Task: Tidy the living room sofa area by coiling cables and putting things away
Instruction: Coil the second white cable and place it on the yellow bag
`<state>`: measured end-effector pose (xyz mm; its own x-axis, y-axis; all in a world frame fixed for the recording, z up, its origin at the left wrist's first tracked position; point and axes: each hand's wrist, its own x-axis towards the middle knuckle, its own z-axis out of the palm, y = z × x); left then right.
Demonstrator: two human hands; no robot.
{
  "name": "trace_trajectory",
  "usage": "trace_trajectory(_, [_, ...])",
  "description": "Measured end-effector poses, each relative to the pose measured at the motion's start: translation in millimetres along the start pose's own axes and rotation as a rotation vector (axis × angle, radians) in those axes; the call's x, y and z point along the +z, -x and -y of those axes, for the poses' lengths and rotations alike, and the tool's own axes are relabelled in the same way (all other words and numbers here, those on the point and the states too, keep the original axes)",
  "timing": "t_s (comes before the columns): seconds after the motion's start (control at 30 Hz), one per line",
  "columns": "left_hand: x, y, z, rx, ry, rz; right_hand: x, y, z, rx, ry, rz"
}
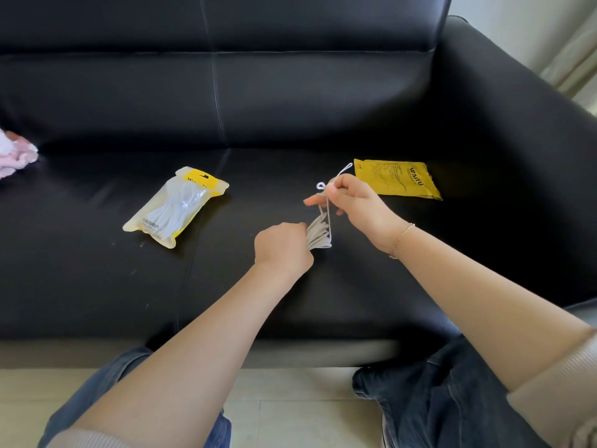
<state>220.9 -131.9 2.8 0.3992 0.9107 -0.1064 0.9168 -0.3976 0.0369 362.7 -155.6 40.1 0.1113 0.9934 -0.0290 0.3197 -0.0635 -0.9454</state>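
A white cable (318, 234) is folded into a bundle of several loops above the black sofa seat (97, 286). My left hand (282, 247) grips the bundle's left end in a fist. My right hand (350, 202) pinches the cable's free end just above, with a strand running down around the bundle and a small loop sticking up past the fingers. A clear and yellow bag (176, 206) holding another coiled white cable lies on the seat to the left. A flat yellow bag (397, 179) lies on the seat behind my right hand.
A pink and white cloth (16, 153) lies at the seat's far left edge. The sofa's padded armrest (517, 140) rises on the right. My knees in blue jeans press against the sofa front, over a pale tiled floor (290, 409).
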Motion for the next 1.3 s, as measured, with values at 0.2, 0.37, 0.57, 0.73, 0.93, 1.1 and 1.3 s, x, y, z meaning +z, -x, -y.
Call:
trace_trajectory(0.2, [-2.2,0.3,0.8,-0.038,0.05,0.025,-6.5,-14.6,-15.1,0.175,-0.058,-0.132])
trace_trajectory(0.37, [-6.5,-2.7,2.5,-0.111,0.117,0.097,-5.5,-1.8,1.0,-0.014,-0.061,0.09])
trace_trajectory(0.57, [-8.2,-12.7,10.4,-0.297,0.533,0.234,-3.3,7.2,9.4,-0.014,0.151,0.155])
trace_trajectory(0.73, [-7.1,-11.6,7.6,-0.291,0.521,0.244,-3.0,11.4,15.2,-0.013,0.021,0.175])
trace_trajectory(0.93, [-11.8,-10.5,2.3,-0.214,0.392,0.262,6.0,14.8,23.6,-0.044,-0.193,0.175])
trace_trajectory(1.1, [-14.8,-13.3,5.7,-0.151,0.446,0.274,8.1,13.6,26.0,-0.032,-0.213,0.086])
trace_trajectory(1.3, [-20.5,-14.0,15.9,-0.005,0.537,0.224,1.3,6.0,21.4,0.027,-0.204,-0.123])
